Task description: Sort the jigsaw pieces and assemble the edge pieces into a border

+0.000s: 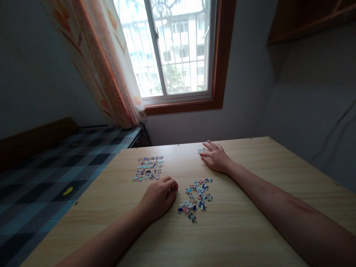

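My left hand (pixel 160 196) rests on the wooden table (pixel 228 233) with its fingers curled in toward the thumb. Whatever it may hold is hidden. Just right of it lies a loose, scattered pile of jigsaw puzzle pieces (pixel 198 196), mostly blue, white and dark. Beyond the left hand, more puzzle pieces (pixel 148 167) are laid out in rows. My right hand (pixel 215 155) lies near the far edge, fingers spread and palm down. Its fingertips touch or cover part of a small group of puzzle pieces (pixel 200 151).
A bed with a checked cover (pixel 91 148) stands along the table's left side. Behind the table are a window (pixel 183 55) and a flowered curtain (pixel 102 63). A wooden shelf (pixel 308 22) hangs at the upper right, above a wall with a cable.
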The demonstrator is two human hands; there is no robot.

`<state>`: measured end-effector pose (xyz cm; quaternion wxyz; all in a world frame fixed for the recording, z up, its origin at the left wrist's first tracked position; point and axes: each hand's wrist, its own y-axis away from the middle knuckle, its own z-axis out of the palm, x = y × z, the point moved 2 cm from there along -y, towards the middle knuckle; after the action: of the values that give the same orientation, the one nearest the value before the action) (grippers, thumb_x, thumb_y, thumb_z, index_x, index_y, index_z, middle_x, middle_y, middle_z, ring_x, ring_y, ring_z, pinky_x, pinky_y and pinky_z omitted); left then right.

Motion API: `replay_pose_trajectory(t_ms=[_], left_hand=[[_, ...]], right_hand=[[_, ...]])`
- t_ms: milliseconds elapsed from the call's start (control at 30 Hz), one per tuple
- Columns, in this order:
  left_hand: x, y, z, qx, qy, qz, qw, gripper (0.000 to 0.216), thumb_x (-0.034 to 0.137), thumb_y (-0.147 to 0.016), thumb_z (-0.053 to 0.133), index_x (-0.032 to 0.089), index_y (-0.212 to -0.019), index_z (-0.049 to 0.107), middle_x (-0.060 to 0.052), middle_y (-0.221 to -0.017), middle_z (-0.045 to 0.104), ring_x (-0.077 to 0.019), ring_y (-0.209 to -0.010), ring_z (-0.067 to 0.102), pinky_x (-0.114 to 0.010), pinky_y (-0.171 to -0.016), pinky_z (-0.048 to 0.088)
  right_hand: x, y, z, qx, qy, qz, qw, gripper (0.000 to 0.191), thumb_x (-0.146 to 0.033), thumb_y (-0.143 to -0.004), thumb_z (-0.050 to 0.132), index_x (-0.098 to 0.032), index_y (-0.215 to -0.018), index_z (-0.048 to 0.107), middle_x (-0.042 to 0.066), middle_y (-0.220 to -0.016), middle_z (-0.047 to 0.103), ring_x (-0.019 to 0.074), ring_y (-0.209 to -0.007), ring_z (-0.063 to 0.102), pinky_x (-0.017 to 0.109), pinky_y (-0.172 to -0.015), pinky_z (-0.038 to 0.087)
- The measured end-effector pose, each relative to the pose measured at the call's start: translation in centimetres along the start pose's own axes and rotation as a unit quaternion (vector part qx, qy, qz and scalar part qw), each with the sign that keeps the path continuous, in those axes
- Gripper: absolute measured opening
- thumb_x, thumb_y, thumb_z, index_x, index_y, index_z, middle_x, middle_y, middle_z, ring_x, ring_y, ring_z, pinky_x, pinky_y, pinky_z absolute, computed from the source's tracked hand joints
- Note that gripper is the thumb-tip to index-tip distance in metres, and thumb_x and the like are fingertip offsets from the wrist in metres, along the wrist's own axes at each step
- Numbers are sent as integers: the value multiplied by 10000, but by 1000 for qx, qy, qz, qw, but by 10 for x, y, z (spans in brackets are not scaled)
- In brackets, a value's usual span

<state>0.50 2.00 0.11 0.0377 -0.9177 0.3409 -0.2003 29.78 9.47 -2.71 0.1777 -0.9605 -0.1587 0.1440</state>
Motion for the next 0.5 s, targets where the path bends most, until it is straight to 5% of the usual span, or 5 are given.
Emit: replay_pose_trajectory(t_ms=[500], left_hand=[[-1, 0, 1, 3, -3, 9, 1000, 184, 96, -799, 492, 212, -834, 631, -28, -905, 671, -178, -782, 607, -279, -700, 422]], right_hand=[[4, -1, -1, 42, -33, 68, 996, 325, -276, -919, 545, -240, -1147, 774, 101, -1579, 436, 352, -1513, 260, 645, -1185, 216]])
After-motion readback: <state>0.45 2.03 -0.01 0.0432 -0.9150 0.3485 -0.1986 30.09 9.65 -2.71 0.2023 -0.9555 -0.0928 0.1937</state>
